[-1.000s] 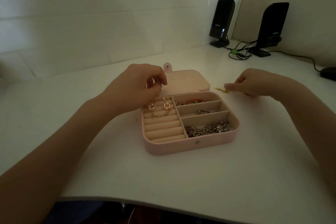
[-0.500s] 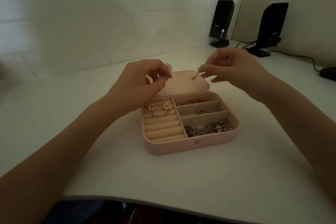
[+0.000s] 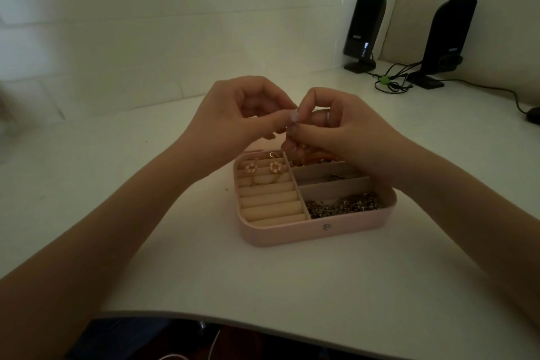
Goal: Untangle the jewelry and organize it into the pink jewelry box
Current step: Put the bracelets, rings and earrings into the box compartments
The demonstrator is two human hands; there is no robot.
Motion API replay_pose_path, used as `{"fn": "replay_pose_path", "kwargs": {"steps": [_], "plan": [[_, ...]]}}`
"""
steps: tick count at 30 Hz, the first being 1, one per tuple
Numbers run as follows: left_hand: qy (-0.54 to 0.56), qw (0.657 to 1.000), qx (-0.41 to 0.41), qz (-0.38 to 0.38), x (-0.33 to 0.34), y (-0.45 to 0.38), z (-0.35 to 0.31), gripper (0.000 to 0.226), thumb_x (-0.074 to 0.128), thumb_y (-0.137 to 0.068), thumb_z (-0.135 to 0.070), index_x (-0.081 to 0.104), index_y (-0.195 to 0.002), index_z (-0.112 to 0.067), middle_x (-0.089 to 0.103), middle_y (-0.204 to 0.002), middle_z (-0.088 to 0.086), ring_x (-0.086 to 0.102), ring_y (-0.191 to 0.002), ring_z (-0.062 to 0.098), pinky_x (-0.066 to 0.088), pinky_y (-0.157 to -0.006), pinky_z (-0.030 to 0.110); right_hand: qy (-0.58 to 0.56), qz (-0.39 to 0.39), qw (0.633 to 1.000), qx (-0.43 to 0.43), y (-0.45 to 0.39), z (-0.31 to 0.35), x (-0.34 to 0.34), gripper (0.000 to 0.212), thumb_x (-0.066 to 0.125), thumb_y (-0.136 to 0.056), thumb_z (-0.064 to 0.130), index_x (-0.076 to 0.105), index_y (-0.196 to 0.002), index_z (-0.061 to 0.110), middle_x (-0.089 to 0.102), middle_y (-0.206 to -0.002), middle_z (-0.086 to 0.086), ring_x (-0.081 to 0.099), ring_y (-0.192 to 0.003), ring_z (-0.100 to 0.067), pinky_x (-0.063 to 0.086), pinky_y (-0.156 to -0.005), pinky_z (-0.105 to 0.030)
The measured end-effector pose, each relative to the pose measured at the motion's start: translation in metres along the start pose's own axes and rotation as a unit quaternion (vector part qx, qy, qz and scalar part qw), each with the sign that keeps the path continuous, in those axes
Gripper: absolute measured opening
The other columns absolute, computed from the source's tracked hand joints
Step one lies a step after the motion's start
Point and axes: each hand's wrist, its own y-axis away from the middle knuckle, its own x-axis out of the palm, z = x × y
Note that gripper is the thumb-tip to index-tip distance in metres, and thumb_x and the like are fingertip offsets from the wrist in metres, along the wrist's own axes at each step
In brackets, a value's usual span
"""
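both hands, left hand (image 3: pixel 236 114) and right hand (image 3: pixel 347 126), pinch fingertips together over the open pink jewelry box (image 3: pixel 315 232) (the pinched item is too small to make out).

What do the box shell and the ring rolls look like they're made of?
Pink jewelry box: smooth matte shell with a metal snap, probably faux leather. Ring rolls: beige padded ridges with a soft, dull nap, likely velvet or suede-like fabric.

It looked like a home desk corner: a plain white table (image 3: pixel 175 257) stood against a white tiled wall (image 3: pixel 146 38), and two black desktop speakers (image 3: pixel 362 29) (their cables (image 3: pixel 391 82) bundled between them) stood at the back right, beside a dark computer mouse (image 3: pixel 533 115) at the edge.
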Motion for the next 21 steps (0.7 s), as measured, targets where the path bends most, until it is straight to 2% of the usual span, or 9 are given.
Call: {"fn": "replay_pose_path", "kwargs": {"steps": [6,9,11,16,21], "plan": [[-0.015,1.000,-0.011,0.010,-0.002,0.001,-0.001,0.014,0.072,-0.077,-0.006,0.067,-0.086,-0.015,0.071,-0.069,0.001,0.065,-0.063,0.013,0.052,-0.065,0.022,0.048,0.003,0.999,0.005,0.001,0.001,-0.002,0.021,0.067,-0.082,0.008,0.050,-0.094,0.009,0.073,-0.074,-0.009,0.068,-0.066,-0.016,0.057,-0.070,-0.031],[-0.007,1.000,-0.017,0.001,-0.007,-0.001,-0.003,0.014,0.071,-0.078,-0.005,0.067,-0.089,-0.014,0.070,-0.070,-0.001,0.065,-0.063,0.011,0.051,-0.064,0.020,0.060,-0.009,0.998,0.001,0.000,0.002,-0.002,0.025,0.070,-0.080,0.010,0.053,-0.097,0.011,0.071,-0.072,-0.005,0.066,-0.064,-0.008,0.053,-0.062,-0.021],[-0.001,1.000,-0.025,-0.002,-0.011,-0.002,-0.004,0.014,0.070,-0.079,-0.006,0.068,-0.089,-0.015,0.069,-0.070,-0.003,0.065,-0.063,0.010,0.051,-0.064,0.020,0.078,-0.027,0.996,-0.019,-0.001,0.002,-0.002,0.021,0.070,-0.079,0.010,0.058,-0.096,0.010,0.071,-0.072,-0.004,0.065,-0.061,-0.006,0.051,-0.062,-0.017],[-0.047,0.998,-0.032,0.029,-0.012,0.001,-0.004,0.017,0.068,-0.080,-0.006,0.067,-0.090,-0.020,0.070,-0.071,0.000,0.067,-0.068,0.012,0.053,-0.065,0.023,0.120,-0.065,0.989,-0.062,0.000,0.001,0.001,0.012,0.071,-0.080,0.011,0.067,-0.090,0.007,0.074,-0.074,-0.003,0.071,-0.074,-0.015,0.057,-0.077,-0.024],[-0.100,0.995,-0.010,-0.004,-0.014,0.019,-0.008,0.010,0.069,-0.081,-0.010,0.068,-0.086,-0.018,0.073,-0.075,0.003,0.070,-0.070,0.015,0.057,-0.069,0.029,0.148,-0.032,0.986,-0.072,0.004,0.003,0.008,0.013,0.074,-0.077,0.017,0.070,-0.087,0.010,0.074,-0.071,-0.002,0.071,-0.069,-0.011,0.057,-0.073,-0.021]]}}
